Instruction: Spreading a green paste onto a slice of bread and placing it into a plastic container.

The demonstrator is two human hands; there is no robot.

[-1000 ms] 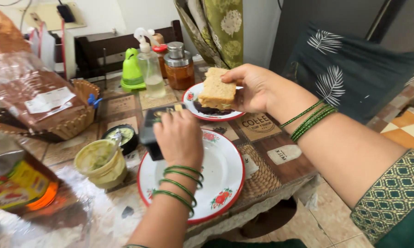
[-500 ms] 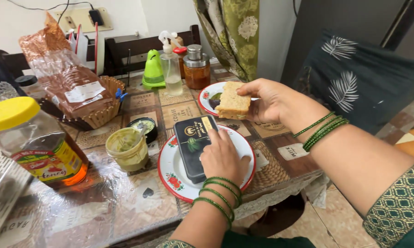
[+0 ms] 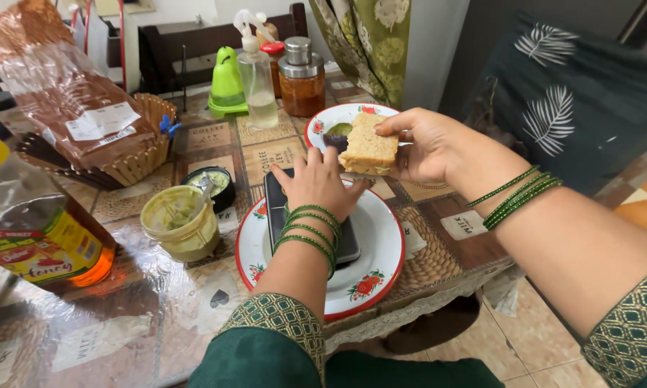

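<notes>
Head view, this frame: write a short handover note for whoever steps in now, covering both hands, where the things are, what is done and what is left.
Left hand: resting flat on the dark rectangular slab that lies on the near white plate; not gripping it.
Right hand: holding the bread sandwich by its edge, above the gap between the two plates.
Far plate: carries dark and green dabs of spread.
Green paste cup and small dark tub stand open left of the near plate.
Done: sandwich assembled and lifted.
Left: it is not yet set down.

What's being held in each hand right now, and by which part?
The right hand holds the sandwich by its right edge. The left hand rests on the dark flat box, holding nothing.
</notes>
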